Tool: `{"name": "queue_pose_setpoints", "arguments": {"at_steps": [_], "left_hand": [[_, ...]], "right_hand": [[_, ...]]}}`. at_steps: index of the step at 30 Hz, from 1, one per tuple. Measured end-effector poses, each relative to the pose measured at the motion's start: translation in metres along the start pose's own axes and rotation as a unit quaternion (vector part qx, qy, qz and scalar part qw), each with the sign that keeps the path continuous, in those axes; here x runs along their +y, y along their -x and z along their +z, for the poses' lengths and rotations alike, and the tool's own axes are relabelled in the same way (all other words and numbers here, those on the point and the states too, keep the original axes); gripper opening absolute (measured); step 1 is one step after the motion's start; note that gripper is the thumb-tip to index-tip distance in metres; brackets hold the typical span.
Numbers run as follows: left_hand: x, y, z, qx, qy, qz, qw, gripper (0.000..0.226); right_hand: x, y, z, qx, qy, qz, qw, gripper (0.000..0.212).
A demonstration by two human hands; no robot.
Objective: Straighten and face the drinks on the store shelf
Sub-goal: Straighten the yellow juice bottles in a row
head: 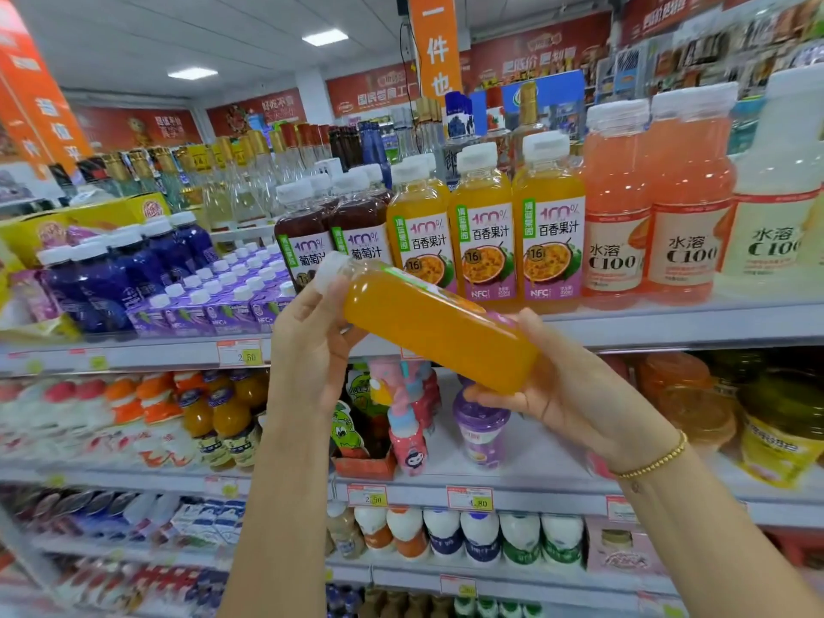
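Now left hand (307, 345) and right hand (566, 394) grip 1 juice bottle (437, 327) sideways; next it must stand label-out on the shelf (669, 327)

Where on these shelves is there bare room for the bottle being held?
The top shelf is crowded: grape juice bottles, passion fruit bottles and C100 bottles stand shoulder to shoulder; the held bottle may hide a gap. On the shelf below, a bare patch lies right of the purple cup, partly behind the right hand.
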State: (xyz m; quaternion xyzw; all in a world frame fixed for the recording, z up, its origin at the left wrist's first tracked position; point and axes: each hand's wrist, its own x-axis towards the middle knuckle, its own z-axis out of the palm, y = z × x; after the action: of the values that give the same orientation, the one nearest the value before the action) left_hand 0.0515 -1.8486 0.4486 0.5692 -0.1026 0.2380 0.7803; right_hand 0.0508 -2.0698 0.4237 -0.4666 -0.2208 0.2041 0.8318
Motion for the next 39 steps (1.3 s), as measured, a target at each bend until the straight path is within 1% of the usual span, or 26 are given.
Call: {"name": "queue_pose_setpoints", "arguments": {"at_steps": [1,2,3,6,7,8,9,10,11,12,13,15,16,17,18,20,21,23,24,26,28,30,31,36,37,39], "left_hand": [[-0.001,-0.002,0.001,0.031,-0.010,-0.012,0.999,0.025],[-0.001,-0.004,0.001,0.054,-0.015,-0.025,0.998,0.020],[-0.002,-0.006,0.000,0.070,-0.017,-0.040,0.997,0.019],[-0.006,-0.010,-0.004,0.080,-0.008,-0.086,0.993,0.020],[-0.007,-0.012,-0.004,0.076,-0.007,-0.101,0.992,0.021],[-0.008,-0.013,-0.005,0.071,-0.006,-0.114,0.991,0.022],[-0.010,-0.014,-0.005,0.068,-0.008,-0.123,0.990,0.024],[-0.011,-0.014,-0.006,0.062,-0.011,-0.128,0.990,0.026],[-0.012,-0.015,-0.006,0.054,-0.010,-0.129,0.990,0.028],[-0.012,-0.014,-0.005,0.047,-0.005,-0.126,0.991,0.029],[-0.013,-0.013,-0.004,0.039,0.003,-0.118,0.992,0.028],[-0.012,-0.012,0.000,0.023,0.030,-0.094,0.995,0.027],[-0.010,-0.012,0.001,0.019,0.042,-0.078,0.996,0.031],[-0.008,-0.012,0.001,0.014,0.049,-0.062,0.997,0.036],[-0.005,-0.012,0.002,0.002,0.052,-0.048,0.998,0.041],[0.001,-0.013,0.006,-0.023,0.026,-0.029,0.999,0.044],[0.006,-0.015,0.009,-0.023,-0.001,-0.022,1.000,0.039],[0.019,-0.019,0.018,-0.001,-0.057,-0.014,0.998,0.029],[0.026,-0.022,0.022,0.007,-0.085,-0.006,0.996,0.026],[0.040,-0.027,0.032,0.018,-0.130,0.023,0.991,0.021],[0.055,-0.033,0.041,0.022,-0.160,0.053,0.985,0.016],[0.069,-0.040,0.050,0.015,-0.188,0.068,0.980,0.014],[0.075,-0.045,0.054,0.009,-0.202,0.071,0.977,0.016],[0.098,-0.071,0.075,-0.005,-0.280,0.095,0.955,0.033],[0.101,-0.075,0.081,-0.006,-0.292,0.112,0.950,0.033],[0.110,-0.083,0.091,0.000,-0.300,0.158,0.941,0.036]], "right_hand": [[0.000,0.002,0.001,-0.007,0.058,-0.033,0.998,0.054],[0.001,0.003,0.000,-0.002,0.146,-0.077,0.986,0.063],[0.002,0.003,-0.002,0.010,0.246,-0.132,0.960,0.070],[0.002,-0.001,-0.006,0.057,0.475,-0.265,0.837,0.072],[0.004,-0.003,-0.006,0.073,0.520,-0.295,0.798,0.072],[0.005,-0.004,-0.005,0.087,0.546,-0.317,0.771,0.071],[0.006,-0.005,-0.004,0.100,0.559,-0.329,0.755,0.071],[0.007,-0.004,-0.002,0.113,0.558,-0.331,0.753,0.070],[0.008,-0.004,-0.001,0.125,0.543,-0.323,0.765,0.069],[0.009,-0.003,0.002,0.132,0.507,-0.305,0.796,0.067],[0.009,-0.002,0.004,0.134,0.446,-0.280,0.839,0.063],[0.009,-0.003,0.009,0.130,0.264,-0.207,0.933,0.048],[0.007,-0.005,0.011,0.126,0.166,-0.160,0.965,0.042],[0.005,-0.006,0.011,0.118,0.084,-0.108,0.984,0.041],[0.002,-0.007,0.011,0.108,0.019,-0.053,0.993,0.042],[-0.001,-0.008,0.009,0.084,-0.071,0.049,0.993,0.044],[-0.002,-0.007,0.007,0.069,-0.098,0.089,0.989,0.045],[0.000,-0.010,0.002,0.029,-0.113,0.126,0.985,0.053],[0.002,-0.011,0.000,0.006,-0.105,0.119,0.987,0.056],[0.002,-0.015,-0.001,-0.026,-0.063,0.066,0.995,0.055],[-0.003,-0.019,-0.001,-0.016,-0.005,0.002,1.000,0.052],[-0.011,-0.023,0.000,-0.008,0.025,-0.046,0.999,0.064],[-0.015,-0.026,0.000,-0.005,0.031,-0.060,0.998,0.066],[-0.035,-0.039,0.007,0.043,0.023,-0.079,0.996,0.035],[-0.040,-0.043,0.007,0.047,0.018,-0.087,0.995,0.032],[-0.050,-0.051,0.004,0.064,0.036,-0.119,0.990,0.034]]}}
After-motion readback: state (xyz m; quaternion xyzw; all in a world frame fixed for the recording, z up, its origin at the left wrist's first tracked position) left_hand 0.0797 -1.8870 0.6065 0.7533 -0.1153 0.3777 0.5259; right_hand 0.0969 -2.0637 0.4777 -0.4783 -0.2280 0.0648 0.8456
